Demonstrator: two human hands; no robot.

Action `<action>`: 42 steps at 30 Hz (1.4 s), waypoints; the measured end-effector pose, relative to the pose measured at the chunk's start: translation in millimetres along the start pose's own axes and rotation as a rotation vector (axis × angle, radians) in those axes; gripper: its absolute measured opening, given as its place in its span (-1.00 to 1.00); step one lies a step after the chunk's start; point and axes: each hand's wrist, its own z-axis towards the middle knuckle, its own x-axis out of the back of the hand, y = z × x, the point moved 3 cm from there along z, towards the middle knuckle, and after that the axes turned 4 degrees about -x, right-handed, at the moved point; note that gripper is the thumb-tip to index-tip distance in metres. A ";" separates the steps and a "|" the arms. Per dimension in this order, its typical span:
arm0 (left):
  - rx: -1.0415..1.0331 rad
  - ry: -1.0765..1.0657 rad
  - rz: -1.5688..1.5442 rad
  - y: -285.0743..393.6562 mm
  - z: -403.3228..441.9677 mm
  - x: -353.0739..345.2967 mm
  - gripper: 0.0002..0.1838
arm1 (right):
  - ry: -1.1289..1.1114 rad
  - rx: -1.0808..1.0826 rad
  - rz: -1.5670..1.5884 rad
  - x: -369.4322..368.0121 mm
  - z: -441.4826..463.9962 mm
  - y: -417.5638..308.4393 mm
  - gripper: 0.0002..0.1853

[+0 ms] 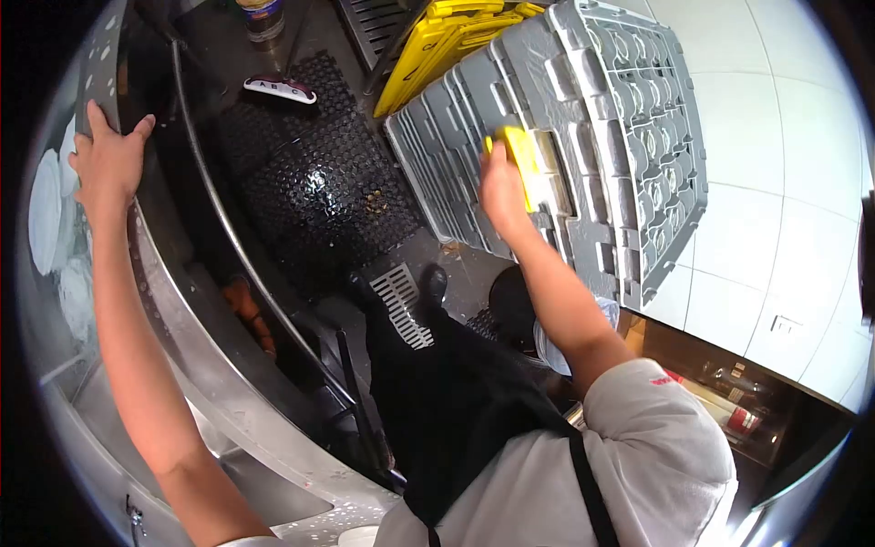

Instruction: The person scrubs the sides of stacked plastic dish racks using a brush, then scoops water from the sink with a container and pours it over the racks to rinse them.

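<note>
At the upper left, my left hand [111, 162] rests on the metal rim of the sink counter [173, 310], fingers spread and holding nothing. Near the middle, my right hand [504, 189] grips a yellow cloth or sponge [521, 155], whose exact kind I cannot tell. The yellow thing is pressed against the side of a stack of grey dish racks [465, 100]. The racks' compartments face right. White dishes [46, 211] lie in the sink at the far left, beyond my left forearm.
A black perforated mat [273, 182] covers the floor, with a brush head [281, 88] above it. Yellow folded signs [437, 50] lean behind the racks. A floor drain grate [399, 296] lies between my feet. White tiles [738, 137] line the right. A metal rail [219, 210] runs along the counter.
</note>
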 end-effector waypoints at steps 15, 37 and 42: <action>-0.007 0.046 -0.038 -1.7 -0.8 -7.9 0.01 | -0.074 0.120 -0.227 -21.1 65.7 -49.2 -0.78; -0.165 0.079 0.001 -28.7 -174.9 18.9 -0.04 | -0.094 0.145 -0.108 -34.3 27.7 -9.5 -0.75; -0.136 0.068 0.014 -24.2 -165.4 20.1 -0.05 | -0.078 0.075 -0.165 -22.9 -82.0 108.1 -0.66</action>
